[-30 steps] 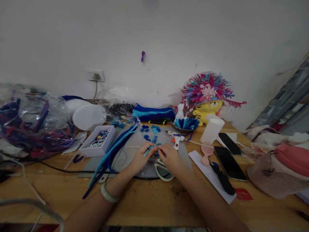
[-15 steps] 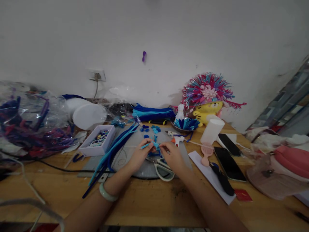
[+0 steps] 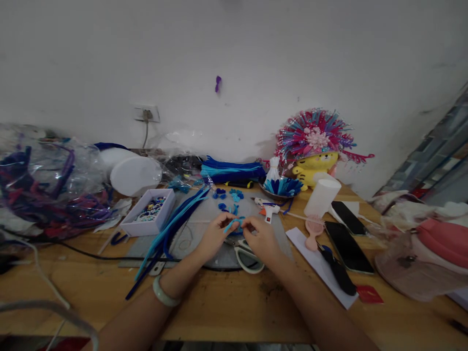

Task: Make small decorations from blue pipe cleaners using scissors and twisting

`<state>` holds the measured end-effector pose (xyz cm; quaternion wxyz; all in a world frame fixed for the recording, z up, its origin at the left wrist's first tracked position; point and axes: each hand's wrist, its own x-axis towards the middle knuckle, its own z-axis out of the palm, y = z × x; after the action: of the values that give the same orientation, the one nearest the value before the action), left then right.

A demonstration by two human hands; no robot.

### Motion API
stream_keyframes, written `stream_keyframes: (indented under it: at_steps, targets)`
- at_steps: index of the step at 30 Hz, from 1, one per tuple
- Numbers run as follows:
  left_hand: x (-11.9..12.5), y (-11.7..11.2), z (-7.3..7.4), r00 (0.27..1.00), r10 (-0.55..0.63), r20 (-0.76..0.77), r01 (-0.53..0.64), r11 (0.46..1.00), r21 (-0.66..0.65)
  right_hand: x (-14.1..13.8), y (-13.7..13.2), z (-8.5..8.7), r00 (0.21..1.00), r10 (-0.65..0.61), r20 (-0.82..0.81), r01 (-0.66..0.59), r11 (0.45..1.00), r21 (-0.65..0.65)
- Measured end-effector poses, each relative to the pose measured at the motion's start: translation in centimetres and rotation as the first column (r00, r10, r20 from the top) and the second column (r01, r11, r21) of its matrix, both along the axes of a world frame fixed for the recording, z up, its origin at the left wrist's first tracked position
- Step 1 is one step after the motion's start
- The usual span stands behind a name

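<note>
Between the fingertips of both hands is a light blue pipe cleaner (image 3: 230,226), bent at its right end. My left hand (image 3: 215,235) pinches it from the left, and my right hand (image 3: 261,237) closes on its other end, where the fingers partly cover it. Scissors with white handles (image 3: 249,257) lie just beneath the hands on a grey mat (image 3: 204,248). Beyond the fingers are small blue shaped pieces (image 3: 236,195). Long blue pipe cleaners (image 3: 166,229) stretch across the mat to the left of my left hand.
A white box of beads (image 3: 148,214) stands left. Right of the mat are a white glue gun (image 3: 269,212), a pink hairbrush (image 3: 313,231) and two phones (image 3: 349,247). Behind them sit a bowl of blue pieces (image 3: 281,189) and a yellow plush toy (image 3: 316,168). A black cable (image 3: 146,258) crosses the table.
Both hands have dropped slightly and tilted. The light blue pipe cleaner between them now slants and shows a bend, and more of the blue pieces behind the fingers is visible.
</note>
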<state>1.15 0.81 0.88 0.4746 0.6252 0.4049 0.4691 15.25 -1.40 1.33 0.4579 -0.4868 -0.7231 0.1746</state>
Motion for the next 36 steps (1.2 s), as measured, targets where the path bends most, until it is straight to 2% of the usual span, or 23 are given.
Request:
stream_keyframes:
  at_steps: [3, 7, 13, 18, 21, 25, 28, 32, 34, 36]
  targets:
    - [-0.1, 0.0, 0.1, 1.000, -0.019, -0.008, 0.019, 1.000, -0.017, 0.0, 0.2, -0.1, 0.998, 0.009, -0.067, -0.013, 0.998, -0.058]
    - [-0.3, 0.2, 0.2, 0.999, -0.053, -0.010, 0.052, 0.997, -0.056, 0.0, 0.5, -0.3, 0.980, 0.083, -0.180, -0.115, 0.978, -0.174]
    - [-0.7, 0.7, 0.0, 0.981, -0.192, 0.000, 0.189, 0.964, -0.188, 0.4, 0.7, -0.1, 0.984, 0.179, -0.024, -0.180, 0.964, -0.194]
    - [-0.9, 1.1, -0.5, 0.965, -0.258, -0.039, 0.246, 0.950, -0.192, 0.5, 0.6, -0.1, 0.973, 0.226, 0.056, -0.210, 0.955, -0.211]
    - [-1.0, 1.1, -0.4, 0.960, -0.266, -0.088, 0.250, 0.955, -0.160, 0.4, 0.4, 0.1, 0.969, 0.219, 0.112, -0.189, 0.954, -0.235]
    - [-1.3, 1.1, 0.3, 0.950, -0.259, -0.175, 0.247, 0.965, -0.086, 0.1, 0.2, 0.4, 0.968, 0.229, 0.102, -0.192, 0.940, -0.281]
    - [-1.9, 1.3, 0.7, 0.923, -0.287, -0.256, 0.288, 0.957, -0.034, -0.1, 0.2, 0.5, 0.968, 0.231, 0.101, -0.194, 0.937, -0.290]
    - [-2.5, 1.5, 0.5, 0.870, -0.288, -0.401, 0.329, 0.944, 0.037, -0.1, 0.1, 0.2, 0.961, 0.241, 0.137, -0.192, 0.935, -0.299]
    - [-2.5, 1.5, 0.3, 0.831, -0.224, -0.509, 0.319, 0.942, 0.107, -0.1, 0.1, -0.1, 0.953, 0.239, 0.187, -0.179, 0.940, -0.289]
    - [-2.2, 1.2, 0.2, 0.780, -0.096, -0.618, 0.283, 0.935, 0.211, -0.1, 0.1, -0.4, 0.946, 0.226, 0.233, -0.158, 0.948, -0.277]
